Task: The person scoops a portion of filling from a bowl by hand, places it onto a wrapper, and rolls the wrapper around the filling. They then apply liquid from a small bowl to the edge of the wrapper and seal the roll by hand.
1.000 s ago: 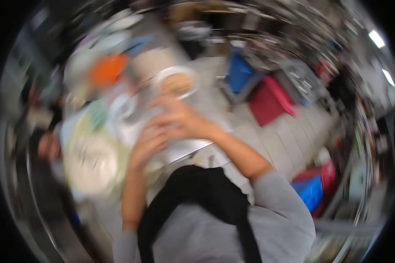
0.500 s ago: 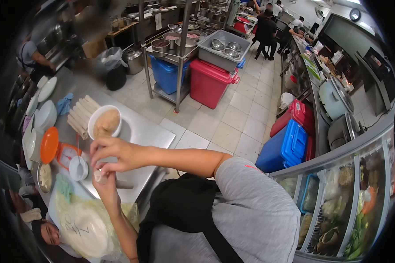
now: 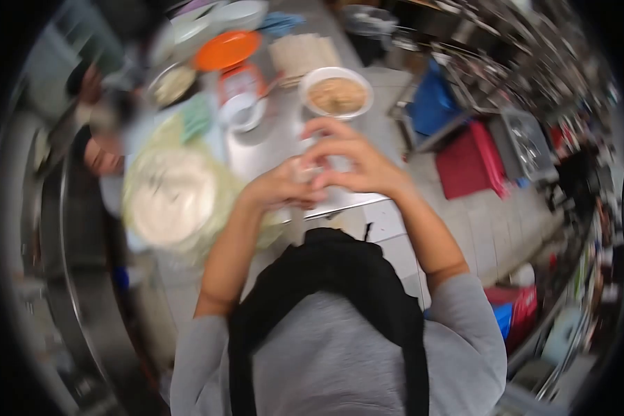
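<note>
My left hand (image 3: 284, 184) is closed around a small pale roll, which looks like a spring roll (image 3: 308, 170) and is mostly hidden by the fingers. My right hand (image 3: 350, 163) meets it from the other side, its thumb and fingertips curled and pinched at the roll's end. Motion blur softens both hands. Just beyond them stands a white bowl (image 3: 304, 93) of light brown filling (image 3: 337, 95). A stack of pale rolls (image 3: 301, 57) lies behind the bowl. To the left, round white wrappers (image 3: 173, 197) rest on a yellowish plastic bag (image 3: 232, 194).
An orange scale (image 3: 227, 50), a small white bowl (image 3: 243, 112) and a green cloth (image 3: 196, 116) share the steel table (image 3: 270, 139). White dishes (image 3: 239, 15) stand at the back. People (image 3: 104, 156) are at the left; a red bin (image 3: 468, 161) is at the right.
The camera view has swung leftward and down, so the table and hands now appear nearer the middle. Both hands stay together around the roll.
</note>
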A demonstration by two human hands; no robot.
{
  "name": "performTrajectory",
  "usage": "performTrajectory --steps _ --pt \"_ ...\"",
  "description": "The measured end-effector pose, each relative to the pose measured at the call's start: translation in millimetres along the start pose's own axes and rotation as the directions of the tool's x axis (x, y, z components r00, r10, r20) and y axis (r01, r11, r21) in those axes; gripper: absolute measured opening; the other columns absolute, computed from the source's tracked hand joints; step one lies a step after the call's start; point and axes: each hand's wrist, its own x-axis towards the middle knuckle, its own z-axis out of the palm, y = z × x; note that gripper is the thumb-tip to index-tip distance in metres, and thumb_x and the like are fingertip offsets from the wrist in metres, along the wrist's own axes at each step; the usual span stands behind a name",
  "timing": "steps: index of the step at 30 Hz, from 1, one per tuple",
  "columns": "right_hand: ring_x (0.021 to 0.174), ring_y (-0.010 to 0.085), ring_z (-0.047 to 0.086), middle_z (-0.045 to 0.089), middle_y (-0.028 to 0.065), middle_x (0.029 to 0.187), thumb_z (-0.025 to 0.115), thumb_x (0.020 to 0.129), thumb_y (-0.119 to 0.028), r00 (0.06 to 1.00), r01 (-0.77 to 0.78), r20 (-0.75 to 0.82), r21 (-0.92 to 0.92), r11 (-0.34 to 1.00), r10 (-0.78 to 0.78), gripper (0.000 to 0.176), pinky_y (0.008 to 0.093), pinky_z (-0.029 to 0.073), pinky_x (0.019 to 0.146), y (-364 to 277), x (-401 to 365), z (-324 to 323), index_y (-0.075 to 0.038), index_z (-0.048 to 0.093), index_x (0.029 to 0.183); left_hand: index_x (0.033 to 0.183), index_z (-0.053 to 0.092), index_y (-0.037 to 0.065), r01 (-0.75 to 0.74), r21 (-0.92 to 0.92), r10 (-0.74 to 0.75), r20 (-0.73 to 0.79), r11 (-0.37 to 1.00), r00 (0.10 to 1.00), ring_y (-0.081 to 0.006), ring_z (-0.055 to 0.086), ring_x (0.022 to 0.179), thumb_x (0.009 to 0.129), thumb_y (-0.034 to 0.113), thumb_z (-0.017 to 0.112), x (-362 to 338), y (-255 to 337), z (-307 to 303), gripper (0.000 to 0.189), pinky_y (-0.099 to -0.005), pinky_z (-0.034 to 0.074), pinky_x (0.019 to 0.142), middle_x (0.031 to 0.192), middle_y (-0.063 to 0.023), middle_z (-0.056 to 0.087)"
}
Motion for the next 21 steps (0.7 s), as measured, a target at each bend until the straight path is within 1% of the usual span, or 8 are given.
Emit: performTrajectory --steps 5,8,10,11,14,19,20,21 --pt "0.103 0.0217 0.053 0.053 0.0118 0.113 0.07 0.075 -0.011 0.997 0.067 0.03 -0.075 0.995 -0.065 0.016 0.0333 0.044 0.089 4.7 6.3 3.2 -0.006 0.068 0.09 0.097 0.048 0.008 0.009 -0.004 -0.009 0.134 1.0 0.991 -0.0055 0.039 0.048 0.078 0.005 0.071 -2.8 0.3 -4.8 0.03 -0.0219 0.031 0.044 0.068 0.001 0.047" --pt "0.104 0.0196 0.053 0.054 0.0069 0.113 0.063 0.086 -0.016 0.898 -0.083 -0.433 0.014 0.996 0.081 0.023 0.0332 0.042 0.092 11.5 -9.5 8.0 -0.004 0.062 0.105 0.094 0.05 0.008 0.009 0.122 -0.014 0.044 0.992 0.999 -0.0066 0.041 0.054 0.077 0.006 0.071 -2.6 6.8 4.4 0.027 -0.0246 0.035 0.047 0.065 0.0029 0.044" --pt "0.106 0.0185 0.053 0.055 0.0038 0.114 0.056 0.092 -0.024 0.622 -0.329 -0.598 0.386 0.862 0.505 0.03 0.0334 0.042 0.092 56.1 -51.8 25.0 -0.004 0.056 0.115 0.089 0.055 0.007 -0.365 0.753 0.56 -0.006 0.548 0.829 -0.0085 0.05 0.06 0.079 0.01 0.07 8.5 5.0 14.1 0.018 -0.0247 0.044 0.059 0.067 0.0012 0.052" --pt "0.106 0.0178 0.054 0.056 0.0028 0.113 0.051 0.095 -0.027 0.476 -0.471 -0.544 0.505 0.723 0.691 0.033 0.0332 0.043 0.092 72.8 -67.3 35.3 -0.004 0.053 0.119 0.089 0.056 0.007 -0.355 0.765 0.566 -0.015 0.538 0.825 -0.0109 0.054 0.065 0.079 0.01 0.07 10.1 8.5 26.4 0.018 -0.0275 0.045 0.067 0.071 -0.0002 0.056" --pt "0.098 0.0152 0.057 0.06 0.0055 0.109 0.048 0.096 -0.034 0.687 -0.118 0.011 0.988 0.096 0.726 0.037 0.0327 0.05 0.083 94.3 -66.1 70.8 -0.005 0.052 0.118 0.093 0.06 0.008 -0.399 0.915 0.574 0.294 0.063 0.764 -0.0182 0.062 0.082 0.074 0.015 0.074 17.3 1.6 41.1 0.025 -0.0359 0.044 0.085 0.082 -0.0046 0.064" --pt "0.063 0.0084 0.058 0.064 0.0023 0.093 0.054 0.095 -0.026 0.724 -0.078 0.482 0.768 -0.635 0.493 0.04 0.0233 0.054 0.057 106.4 11.7 52.5 -0.006 0.047 0.128 0.115 0.056 0.005 -0.293 0.887 0.559 0.454 -0.357 0.694 -0.0251 0.056 0.11 0.069 0.037 0.077 2.5 -56.2 24.6 0.06 -0.0396 0.034 0.103 0.105 -0.0087 0.062" --pt "0.063 0.0084 0.058 0.064 0.0023 0.093 0.054 0.095 -0.026 0.726 -0.09 0.489 0.765 -0.637 0.484 0.04 0.0233 0.054 0.057 106.1 13.4 47.1 -0.006 0.047 0.128 0.115 0.056 0.005 -0.282 0.888 0.563 0.451 -0.363 0.693 -0.0251 0.056 0.11 0.069 0.037 0.077 -9.7 -65.4 19.4 0.06 -0.0396 0.034 0.103 0.105 -0.0087 0.062" --pt "0.061 0.0079 0.058 0.064 0.0025 0.093 0.056 0.094 -0.025 0.747 -0.129 0.311 0.935 -0.331 0.588 0.043 0.0218 0.052 0.054 105.8 12.9 40.4 -0.007 0.044 0.131 0.127 0.044 0.003 -0.237 0.938 0.606 0.345 -0.253 0.717 -0.0283 0.046 0.12 0.068 0.041 0.078 -31.1 -70.1 16.7 0.078 -0.0401 0.031 0.106 0.12 -0.013 0.052"
